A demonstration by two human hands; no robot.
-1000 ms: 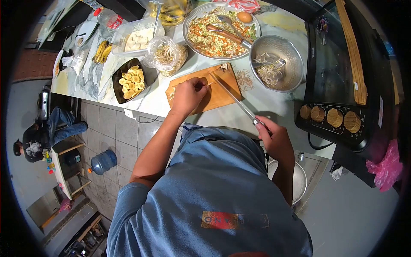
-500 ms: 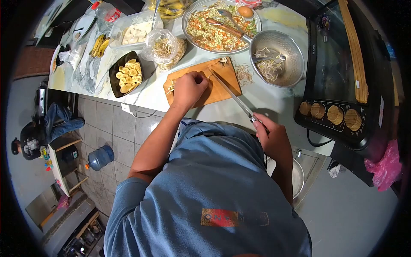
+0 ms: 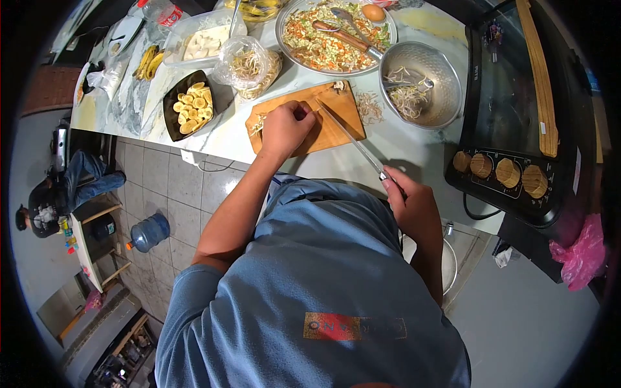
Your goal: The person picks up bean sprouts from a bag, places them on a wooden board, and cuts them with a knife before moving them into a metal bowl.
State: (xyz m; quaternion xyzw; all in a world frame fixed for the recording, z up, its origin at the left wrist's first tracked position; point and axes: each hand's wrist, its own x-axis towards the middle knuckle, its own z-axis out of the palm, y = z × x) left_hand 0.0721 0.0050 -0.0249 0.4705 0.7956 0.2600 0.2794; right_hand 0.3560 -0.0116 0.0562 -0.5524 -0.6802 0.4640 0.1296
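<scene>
My left hand (image 3: 286, 129) is over the wooden cutting board (image 3: 343, 119), thumb and fingers pinched together. What they hold is too small to make out. My right hand (image 3: 409, 199) grips the handle of a long knife (image 3: 349, 138); its blade slants across the board, with the tip close to my left fingertips. Some bean sprouts (image 3: 258, 124) lie at the board's left end, partly behind my left hand. Thin sprout trimmings (image 3: 369, 108) are scattered just right of the board. A metal pot (image 3: 447, 87) at the right contains more sprouts and a utensil.
Behind the board are a plastic bag of sprouts (image 3: 249, 68) and a large tray (image 3: 282, 42) of chopped vegetables, with an egg (image 3: 373, 13). A dark bowl (image 3: 169, 110) of banana slices stands left. A black oven (image 3: 504, 97) borders the right. Another person (image 3: 46, 210) sits far left.
The camera view has shifted slightly. My left hand stays pinched over the board, and the knife remains in my right hand at nearly the same angle.
</scene>
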